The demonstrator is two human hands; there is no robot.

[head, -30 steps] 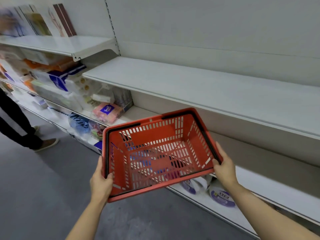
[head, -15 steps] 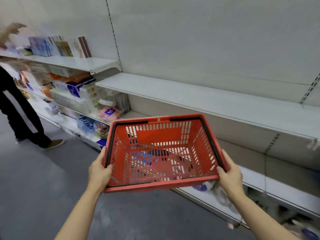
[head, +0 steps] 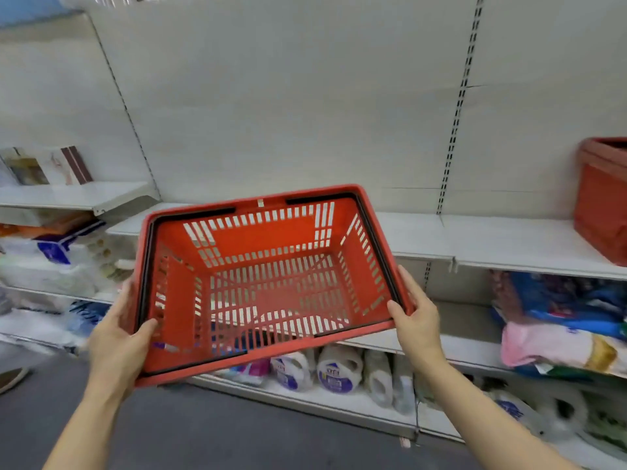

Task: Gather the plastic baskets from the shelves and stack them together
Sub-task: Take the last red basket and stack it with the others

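Observation:
I hold an empty red plastic basket [head: 271, 279] in front of me, open side up and tilted toward me, black handles folded along its rim. My left hand [head: 117, 340] grips its left rim, thumb inside. My right hand [head: 415, 317] grips the right rim, thumb over the edge. A second red basket [head: 602, 201] stands on the white middle shelf [head: 492, 239] at the far right, cut off by the frame edge.
White store shelving runs across the view. Detergent bottles [head: 334, 368] stand on the bottom shelf, packaged goods [head: 563, 320] fill the right lower shelf, tissue packs [head: 64, 259] and books [head: 44, 166] the left. A shoe [head: 12, 379] shows on the grey floor at left.
The view has swung right and up; the person at left is nearly out of frame, and a second red basket has come into view at the right. Both hands still hold the basket.

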